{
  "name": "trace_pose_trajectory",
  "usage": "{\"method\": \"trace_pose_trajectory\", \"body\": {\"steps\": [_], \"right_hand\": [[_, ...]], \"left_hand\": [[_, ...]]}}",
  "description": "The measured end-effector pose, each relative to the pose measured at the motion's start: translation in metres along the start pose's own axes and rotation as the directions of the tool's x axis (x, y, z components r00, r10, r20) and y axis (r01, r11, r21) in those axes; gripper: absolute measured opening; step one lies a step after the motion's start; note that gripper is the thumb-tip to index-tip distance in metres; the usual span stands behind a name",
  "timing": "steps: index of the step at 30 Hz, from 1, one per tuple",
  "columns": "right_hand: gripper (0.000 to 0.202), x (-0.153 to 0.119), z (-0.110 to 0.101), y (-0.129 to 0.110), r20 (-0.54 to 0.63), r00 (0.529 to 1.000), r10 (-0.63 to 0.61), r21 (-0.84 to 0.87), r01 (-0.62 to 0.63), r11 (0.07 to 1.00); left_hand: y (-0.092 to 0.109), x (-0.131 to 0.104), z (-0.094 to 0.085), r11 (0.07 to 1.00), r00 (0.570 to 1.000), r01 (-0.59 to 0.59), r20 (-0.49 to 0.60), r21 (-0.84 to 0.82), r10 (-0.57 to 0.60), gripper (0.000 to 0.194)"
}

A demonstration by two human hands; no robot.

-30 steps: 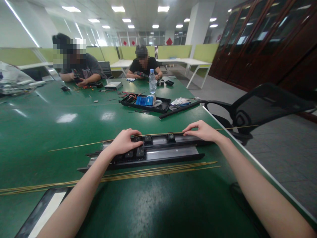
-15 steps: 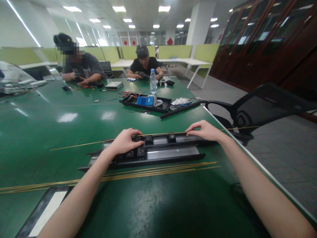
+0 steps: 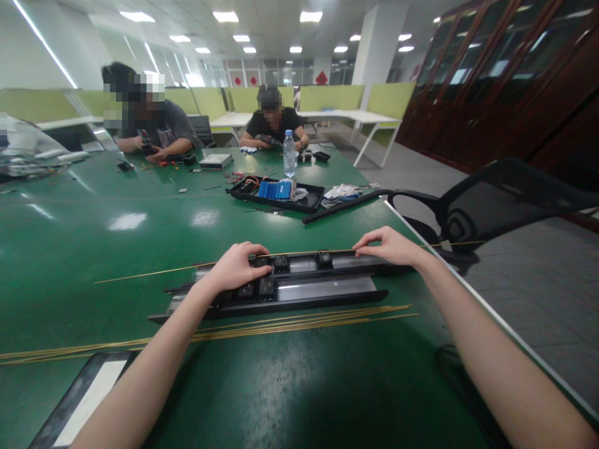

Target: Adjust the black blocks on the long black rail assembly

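Note:
A long thin brass-coloured rod lies along the back edge of a black and silver rail. My left hand rests over the rail's left part, thumb and fingers close around the rod and a black block. My right hand pinches the rod near the rail's right part. Between the hands, small black blocks sit in the channel. Nearer to me lies a second rail, with black blocks at its left part, beside my left wrist.
Several loose rods lie in front of the rails. Behind are a black tray, gloves and a bottle. Two people sit across the green table. A chair stands at the right edge.
My right hand has shifted very slightly right along the rod. The rod's right end appears a little further left. My left hand has stayed in place.

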State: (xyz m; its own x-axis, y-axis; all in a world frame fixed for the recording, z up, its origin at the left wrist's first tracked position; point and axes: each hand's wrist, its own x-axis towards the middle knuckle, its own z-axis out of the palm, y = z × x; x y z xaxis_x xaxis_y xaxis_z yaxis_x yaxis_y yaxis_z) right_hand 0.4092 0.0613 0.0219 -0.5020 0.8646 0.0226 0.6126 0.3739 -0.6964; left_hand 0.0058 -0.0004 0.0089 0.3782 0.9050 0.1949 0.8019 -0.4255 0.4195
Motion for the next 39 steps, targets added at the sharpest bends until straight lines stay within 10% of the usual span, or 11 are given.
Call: {"method": "trace_pose_trajectory", "body": {"steps": [39], "right_hand": [[0.033, -0.007, -0.023, 0.016, 0.009, 0.999, 0.048, -0.064, -0.047, 0.997]], "left_hand": [[-0.002, 0.000, 0.001, 1.000, 1.000, 0.001, 0.005, 0.011, -0.001, 0.036]]}}
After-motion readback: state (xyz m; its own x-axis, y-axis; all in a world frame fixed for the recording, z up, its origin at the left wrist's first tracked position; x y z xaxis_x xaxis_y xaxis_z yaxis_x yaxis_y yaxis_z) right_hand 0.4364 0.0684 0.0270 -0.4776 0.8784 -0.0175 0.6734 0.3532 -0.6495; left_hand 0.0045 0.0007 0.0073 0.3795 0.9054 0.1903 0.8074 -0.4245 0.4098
